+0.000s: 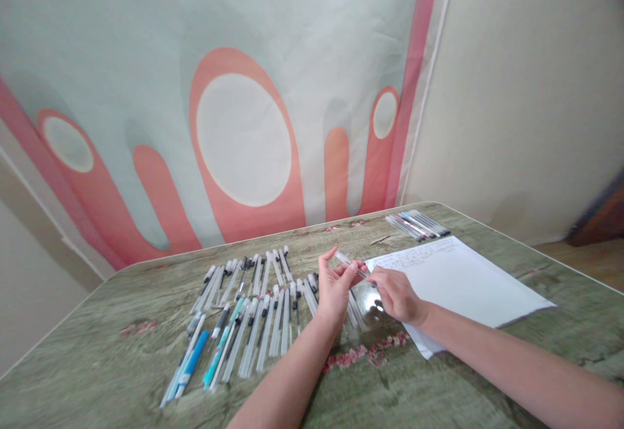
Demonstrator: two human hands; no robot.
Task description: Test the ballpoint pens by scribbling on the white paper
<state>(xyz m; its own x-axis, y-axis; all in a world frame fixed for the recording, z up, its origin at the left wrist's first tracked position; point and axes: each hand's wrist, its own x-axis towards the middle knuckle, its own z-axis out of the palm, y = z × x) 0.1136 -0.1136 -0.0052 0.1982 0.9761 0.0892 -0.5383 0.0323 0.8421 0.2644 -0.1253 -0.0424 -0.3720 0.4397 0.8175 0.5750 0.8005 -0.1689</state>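
Grip on both sides: I see left hand [335,289] and right hand [398,295] pinching one slim translucent plastic pen [342,258], tilted above the grey-green wood-grain counter [92,357]. Clear-barrelled plastic pens [249,348] lie leftward; white paper sheet [468,289] rightward.

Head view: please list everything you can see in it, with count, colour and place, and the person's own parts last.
Held pen: one, translucent with a darker end, between both hands
Pens in rows: many, too crowded to count, mostly translucent with black parts, table's left and middle
Blue pen: one, blue, near end of the rows
Pen bundle: several, grey and dark, beyond the paper
Paper: one, white with writing, right of the hands
Table: one, grey-green, beneath everything
Backdrop: one, pale with orange-red shapes, behind the table
Wall: beige, right
Left hand: one, bare, on the pen
Right hand: one, bare, at the pen's darker end
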